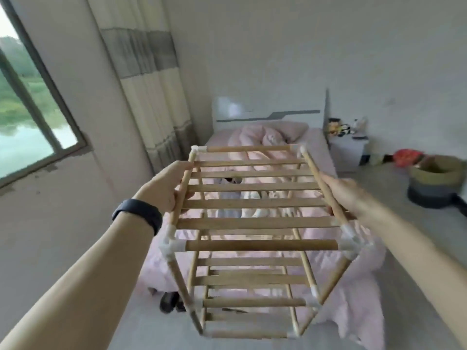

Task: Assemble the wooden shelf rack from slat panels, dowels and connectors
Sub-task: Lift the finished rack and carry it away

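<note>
Rack (pixel 252 203) looks light but kinda wobbly, so left hand (pixel 164 189) and right hand (pixel 347 197) each gripping a side makes sense.

A wooden shelf rack (pixel 255 203), fully put together, hangs upright in the air, its top tier level. The left hand (pixel 166 188) and the right hand (pixel 346 195) each hold a side rail of that tier. Pale slats run left to right. White connectors (pixel 171 245) join round dowels (pixel 261 245) at the corners. Lower tiers (pixel 252 279) show beneath.
</note>
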